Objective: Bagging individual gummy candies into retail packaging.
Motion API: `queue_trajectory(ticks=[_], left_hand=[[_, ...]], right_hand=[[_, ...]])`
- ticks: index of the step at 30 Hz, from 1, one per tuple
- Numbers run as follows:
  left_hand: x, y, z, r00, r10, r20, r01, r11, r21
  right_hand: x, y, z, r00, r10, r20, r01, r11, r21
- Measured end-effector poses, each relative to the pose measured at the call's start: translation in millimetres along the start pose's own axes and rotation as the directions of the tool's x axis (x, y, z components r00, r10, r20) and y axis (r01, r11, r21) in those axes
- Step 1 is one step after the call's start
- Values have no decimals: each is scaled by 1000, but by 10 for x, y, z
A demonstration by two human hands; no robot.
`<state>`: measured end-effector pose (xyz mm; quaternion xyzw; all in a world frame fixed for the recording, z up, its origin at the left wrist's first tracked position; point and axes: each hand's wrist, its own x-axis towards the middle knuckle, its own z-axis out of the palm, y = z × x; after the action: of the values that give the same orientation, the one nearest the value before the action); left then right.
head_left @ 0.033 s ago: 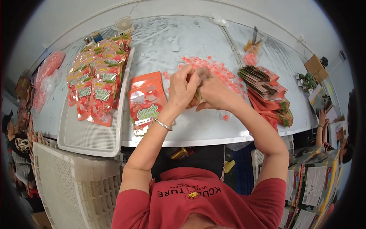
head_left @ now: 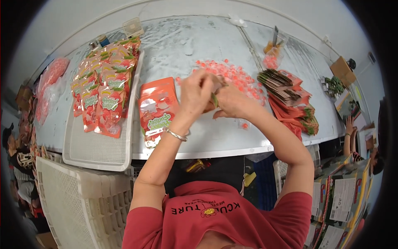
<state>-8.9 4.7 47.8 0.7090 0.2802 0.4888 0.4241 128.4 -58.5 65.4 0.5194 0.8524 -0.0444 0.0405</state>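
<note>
Both hands (head_left: 213, 95) closed around pouch (head_left: 214, 99)

A white perforated tray (head_left: 95, 149) holds filled orange pouches (head_left: 103, 95); white crates (head_left: 78, 203) sit below.

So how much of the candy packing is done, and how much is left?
Done, it seems: a row of filled orange pouches lies on the white tray, and a few more sit beside it. In hand: the left hand and right hand are together over one pouch. Left: a heap of small pink candies and a stack of flat pouches. Probably around halfway.
</note>
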Motion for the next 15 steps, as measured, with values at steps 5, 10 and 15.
queue_trajectory(ticks=[5,10,15], left_hand=[[20,-341,-496,989,-16,-149,19,1000,16],[-289,-29,-790,964,-144,-224,99,974,-201],[-551,44,-939,954,-250,-165,177,915,-362]], right_hand=[[-119,-118,-396,846,-161,-508,378,853,360],[-448,654,732,728,682,-63,-527,617,584],[-220,258,2099,595,631,-497,-600,761,248]])
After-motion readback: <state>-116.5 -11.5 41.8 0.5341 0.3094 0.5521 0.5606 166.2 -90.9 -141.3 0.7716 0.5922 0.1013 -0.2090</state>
